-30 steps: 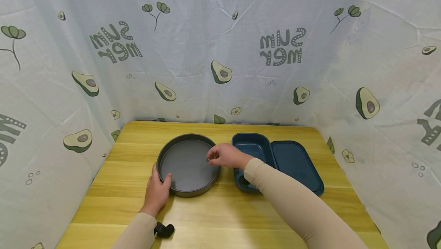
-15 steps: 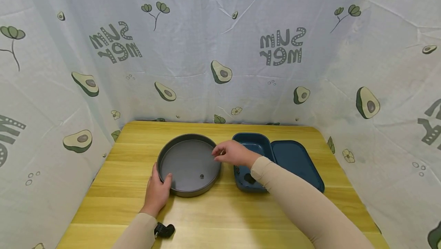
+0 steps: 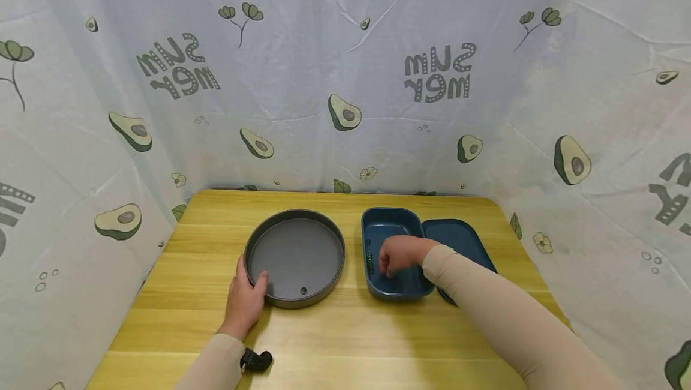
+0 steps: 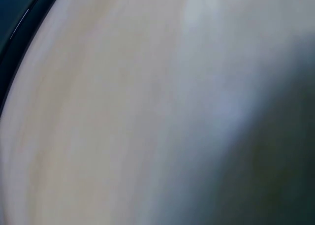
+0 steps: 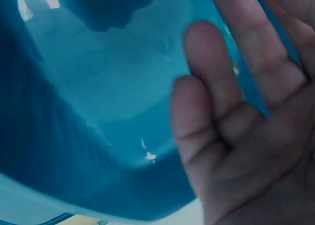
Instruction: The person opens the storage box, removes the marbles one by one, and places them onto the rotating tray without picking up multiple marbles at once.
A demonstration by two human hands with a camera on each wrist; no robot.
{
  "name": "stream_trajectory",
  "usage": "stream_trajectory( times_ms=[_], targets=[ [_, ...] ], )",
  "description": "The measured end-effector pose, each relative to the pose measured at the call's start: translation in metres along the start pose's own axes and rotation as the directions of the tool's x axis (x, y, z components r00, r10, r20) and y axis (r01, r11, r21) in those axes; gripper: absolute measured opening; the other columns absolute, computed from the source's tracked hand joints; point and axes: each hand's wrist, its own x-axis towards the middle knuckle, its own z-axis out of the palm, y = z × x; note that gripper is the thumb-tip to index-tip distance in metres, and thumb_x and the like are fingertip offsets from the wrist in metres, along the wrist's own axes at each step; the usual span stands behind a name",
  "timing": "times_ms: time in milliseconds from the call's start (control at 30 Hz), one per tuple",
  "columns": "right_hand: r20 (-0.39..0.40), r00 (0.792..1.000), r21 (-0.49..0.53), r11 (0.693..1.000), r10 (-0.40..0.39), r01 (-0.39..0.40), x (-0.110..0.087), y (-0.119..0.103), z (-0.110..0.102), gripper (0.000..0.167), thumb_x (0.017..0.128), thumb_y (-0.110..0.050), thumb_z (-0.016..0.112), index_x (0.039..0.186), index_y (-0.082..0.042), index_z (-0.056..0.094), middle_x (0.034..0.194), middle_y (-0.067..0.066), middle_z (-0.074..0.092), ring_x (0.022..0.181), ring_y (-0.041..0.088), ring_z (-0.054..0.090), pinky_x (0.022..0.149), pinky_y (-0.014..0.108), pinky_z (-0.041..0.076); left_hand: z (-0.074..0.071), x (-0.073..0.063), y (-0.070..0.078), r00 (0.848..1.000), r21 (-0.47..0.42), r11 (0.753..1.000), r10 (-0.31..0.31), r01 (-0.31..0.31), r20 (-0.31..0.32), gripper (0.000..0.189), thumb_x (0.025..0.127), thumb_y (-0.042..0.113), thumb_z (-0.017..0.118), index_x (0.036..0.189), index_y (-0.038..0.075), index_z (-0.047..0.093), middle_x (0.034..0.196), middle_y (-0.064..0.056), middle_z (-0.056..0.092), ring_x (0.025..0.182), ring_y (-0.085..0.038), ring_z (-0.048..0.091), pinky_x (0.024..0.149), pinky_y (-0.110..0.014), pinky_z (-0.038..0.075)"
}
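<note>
In the head view my left hand [image 3: 245, 295] holds the left side of a round grey pan [image 3: 294, 258], thumb over its rim and fingers along the outside. One small dark marble [image 3: 303, 290] lies in the pan near its front wall. My right hand [image 3: 400, 253] reaches down into a deep blue rectangular box [image 3: 391, 216]. Several green marbles [image 3: 369, 258] sit along the box's left wall, beside the fingertips. In the right wrist view the fingers [image 5: 209, 52] are loosely bent above the box floor, with nothing seen between them.
A blue lid [image 3: 459, 237] lies to the right of the box, partly behind the right sleeve. All of this is on a wooden table [image 3: 324, 342]. Behind it hangs a white printed curtain [image 3: 302, 78]. A black strap device [image 3: 256, 361] is at my left wrist.
My right hand has let a marble go into the pan, then moved right and down into the box. The marble has rolled toward the pan's front. My left hand stays put.
</note>
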Motion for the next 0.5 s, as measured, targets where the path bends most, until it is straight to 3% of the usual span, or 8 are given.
stream_trajectory(
  times_ms=[233,367,500],
  targets=[
    [0.152,0.988,-0.129,0.992,0.029,-0.009,0.005,-0.006,0.016,0.026,0.088,-0.003,0.077,0.101,-0.023,0.085,0.104,-0.011,0.078,0.094,0.006,0.063,0.098,0.036,0.058,0.000,0.000,0.000,1.000,0.000,1.000,0.000,0.000,0.003,0.084,0.110,0.037,0.052,0.170,0.007,0.002,0.168,-0.032,0.028,0.151,-0.054,0.033,0.123,-0.068,0.029],
    [0.163,0.987,-0.158,0.987,0.004,0.022,0.010,-0.007,0.023,0.025,0.089,-0.005,0.076,0.103,-0.024,0.084,0.101,-0.012,0.078,0.092,0.005,0.063,0.095,0.032,0.058,0.001,0.000,0.000,1.000,0.007,1.000,-0.002,0.002,0.004,0.084,0.110,0.037,0.051,0.170,0.007,0.002,0.169,-0.031,0.027,0.152,-0.053,0.032,0.123,-0.067,0.029],
    [0.128,0.992,-0.144,0.989,-0.008,0.027,0.014,-0.008,0.028,0.020,0.088,-0.006,0.078,0.096,-0.024,0.083,0.095,-0.012,0.075,0.086,0.006,0.062,0.086,0.030,0.057,0.001,0.001,0.002,1.000,0.011,1.000,-0.004,0.004,-0.003,0.083,0.109,0.035,0.052,0.170,0.007,0.003,0.169,-0.031,0.028,0.152,-0.053,0.032,0.124,-0.067,0.029]
  ],
)
